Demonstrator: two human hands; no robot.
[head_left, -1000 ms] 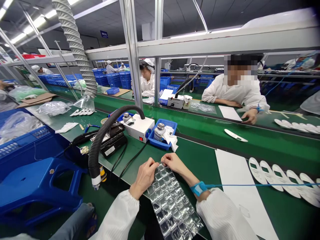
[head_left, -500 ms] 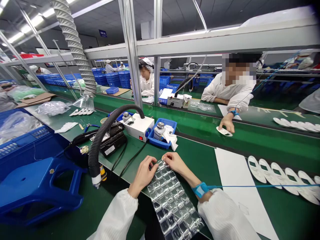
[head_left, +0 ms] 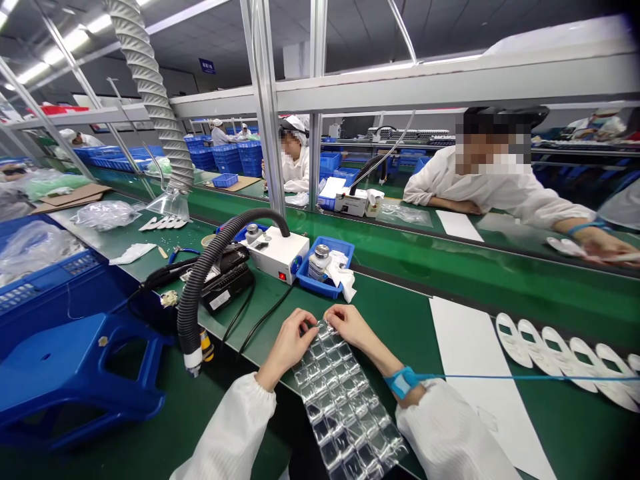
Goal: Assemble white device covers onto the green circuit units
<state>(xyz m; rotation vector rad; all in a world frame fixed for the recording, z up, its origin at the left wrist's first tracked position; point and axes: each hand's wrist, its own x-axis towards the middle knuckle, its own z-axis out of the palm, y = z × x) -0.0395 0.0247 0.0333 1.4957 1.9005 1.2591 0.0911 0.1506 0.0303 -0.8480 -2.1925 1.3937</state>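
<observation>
A clear plastic sheet point(head_left: 345, 400) with rows of square pockets hangs over the bench edge toward me. My left hand point(head_left: 295, 337) pinches its upper left corner between thumb and fingers. At the upper right corner, my right hand point(head_left: 347, 323) is closed on the same sheet, fingertips bent down. What fills the pockets is hard to make out through the glare. A blue wrist strap point(head_left: 403, 381) with a cord circles my right wrist. To the right of that hand lies a white paper sheet point(head_left: 470, 347) on the green bench.
Several white oval parts point(head_left: 545, 343) line up at the right. Ahead stand a blue tray point(head_left: 325, 287) with a metal-topped bottle point(head_left: 319, 262) and a white box point(head_left: 280, 257). A black hose point(head_left: 187, 300) arches at left, near a blue stool point(head_left: 55, 373). A co-worker point(head_left: 500, 180) sits across the belt.
The co-worker's arm across the belt has swung right, carrying a white oval part away toward the row there. My hands and the plastic sheet have barely moved.
</observation>
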